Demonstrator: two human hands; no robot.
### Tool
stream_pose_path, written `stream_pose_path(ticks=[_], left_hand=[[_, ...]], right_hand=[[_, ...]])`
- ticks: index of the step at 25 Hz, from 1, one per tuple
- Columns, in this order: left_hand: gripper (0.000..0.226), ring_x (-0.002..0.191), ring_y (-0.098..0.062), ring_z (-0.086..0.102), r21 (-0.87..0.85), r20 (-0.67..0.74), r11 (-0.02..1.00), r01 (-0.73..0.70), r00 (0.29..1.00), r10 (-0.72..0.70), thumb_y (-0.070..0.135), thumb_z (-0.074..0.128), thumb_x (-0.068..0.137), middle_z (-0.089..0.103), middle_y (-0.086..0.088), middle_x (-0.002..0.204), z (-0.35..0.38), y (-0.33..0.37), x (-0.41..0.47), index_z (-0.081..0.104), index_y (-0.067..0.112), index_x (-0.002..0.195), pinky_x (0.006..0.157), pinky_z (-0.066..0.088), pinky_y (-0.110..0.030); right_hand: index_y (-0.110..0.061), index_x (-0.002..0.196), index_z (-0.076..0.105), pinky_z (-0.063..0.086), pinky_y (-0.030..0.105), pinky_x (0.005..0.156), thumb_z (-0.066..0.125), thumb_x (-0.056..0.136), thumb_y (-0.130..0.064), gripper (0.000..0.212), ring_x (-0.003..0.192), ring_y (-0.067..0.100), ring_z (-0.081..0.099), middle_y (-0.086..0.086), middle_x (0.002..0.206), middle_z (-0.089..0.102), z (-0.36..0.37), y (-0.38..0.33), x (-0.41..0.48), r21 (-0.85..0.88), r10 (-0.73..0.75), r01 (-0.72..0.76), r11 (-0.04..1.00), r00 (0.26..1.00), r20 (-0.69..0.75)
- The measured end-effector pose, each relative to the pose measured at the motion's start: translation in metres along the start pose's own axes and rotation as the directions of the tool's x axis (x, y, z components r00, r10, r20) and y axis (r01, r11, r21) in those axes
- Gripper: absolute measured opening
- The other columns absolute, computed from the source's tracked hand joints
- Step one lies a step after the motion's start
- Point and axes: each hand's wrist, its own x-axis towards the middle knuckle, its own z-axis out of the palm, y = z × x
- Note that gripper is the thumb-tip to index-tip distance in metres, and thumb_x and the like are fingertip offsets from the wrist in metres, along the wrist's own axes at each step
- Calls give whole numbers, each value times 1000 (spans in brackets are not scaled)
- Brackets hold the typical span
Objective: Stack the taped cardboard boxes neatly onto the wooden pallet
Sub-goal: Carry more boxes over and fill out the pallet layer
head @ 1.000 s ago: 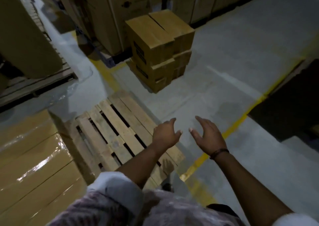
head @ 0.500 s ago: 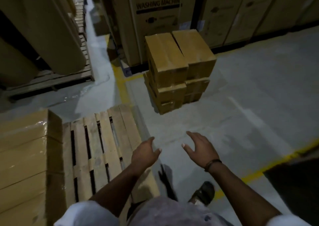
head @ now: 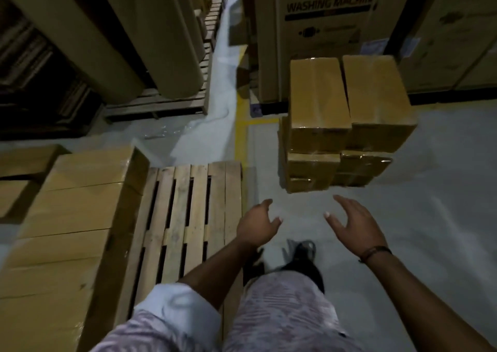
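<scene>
A stack of taped cardboard boxes (head: pixel 347 120) stands on the grey floor ahead, two boxes wide and three layers high. The wooden pallet (head: pixel 188 217) lies at the left, its right half bare slats. Taped boxes (head: pixel 70 217) cover its left half. My left hand (head: pixel 256 224) is held out over the floor just right of the pallet's edge, fingers relaxed, holding nothing. My right hand (head: pixel 355 225) is held out beside it, palm turned inward, also empty. Both hands are short of the stack and do not touch it.
Tall washing-machine cartons (head: pixel 320 28) stand behind the stack. Large paper rolls (head: pixel 113 34) sit on another pallet (head: pixel 158 104) at the far left. A yellow floor line (head: pixel 240 139) runs between pallet and stack. My shoe (head: pixel 304 249) is on the floor below my hands.
I have stepped closer to the box stack, which now looms larger ahead. Both empty hands have spread further apart and stay held out toward it.
</scene>
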Motion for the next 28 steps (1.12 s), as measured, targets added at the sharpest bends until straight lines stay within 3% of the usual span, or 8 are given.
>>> stream_pose_path(ticks=[4, 9, 14, 19, 21, 24, 28], left_hand=[[70, 129, -26, 57, -6, 39, 1000, 8, 999, -7, 57, 60, 93, 60, -6, 141, 14, 46, 103, 43, 23, 152, 102, 50, -40], [53, 114, -22, 64, -64, 94, 998, 3, 996, 3, 53, 63, 95, 68, -1, 129, 6, 113, 234, 55, 26, 139, 94, 54, -37], [49, 107, -21, 66, -61, 84, 998, 18, 996, -12, 50, 64, 93, 68, 0, 126, -35, 140, 348, 59, 22, 133, 94, 55, -39], [63, 118, -25, 63, -106, 12, 990, 96, 995, -95, 47, 63, 97, 62, -8, 138, -66, 150, 408, 46, 18, 151, 98, 49, -36], [62, 118, -27, 62, -54, -24, 997, 60, 998, -61, 42, 65, 98, 65, -11, 134, -66, 151, 424, 47, 14, 150, 91, 47, -31], [54, 114, -24, 64, -76, -13, 988, 135, 991, -136, 36, 66, 99, 67, -9, 130, -65, 154, 447, 51, 13, 145, 83, 43, -26], [62, 121, -26, 61, -29, -1, 972, 231, 973, -231, 43, 65, 97, 62, -10, 137, -56, 159, 492, 45, 17, 150, 96, 51, -38]], right_hand=[[-15, 140, 55, 45, 40, 105, 60, 94, -50, 57, 128, 28, 53, 9, 139, 58, -25, 29, 96, -22, 35, -35, 999, 999, 14], [-26, 124, 61, 52, 41, 92, 49, 90, -65, 53, 116, 27, 59, 3, 126, 64, -67, 54, 221, -46, 116, -115, 992, 992, 40], [-18, 139, 56, 45, 39, 101, 63, 95, -43, 51, 128, 31, 52, 10, 139, 58, -92, 58, 325, -78, 190, -185, 980, 980, 59], [-20, 143, 51, 48, 40, 101, 61, 96, -45, 54, 125, 28, 55, 8, 141, 56, -97, 68, 403, -50, 213, -207, 977, 961, 179], [-21, 146, 47, 45, 42, 106, 59, 96, -45, 56, 130, 27, 50, 6, 146, 51, -97, 72, 439, -45, 184, -178, 983, 961, 206], [-22, 146, 48, 43, 39, 107, 58, 95, -49, 58, 133, 26, 47, 5, 147, 50, -90, 79, 496, -50, 168, -161, 986, 950, 262], [-20, 146, 48, 41, 38, 108, 59, 95, -48, 60, 134, 27, 45, 6, 148, 49, -80, 95, 573, -64, 117, -101, 993, 936, 332]])
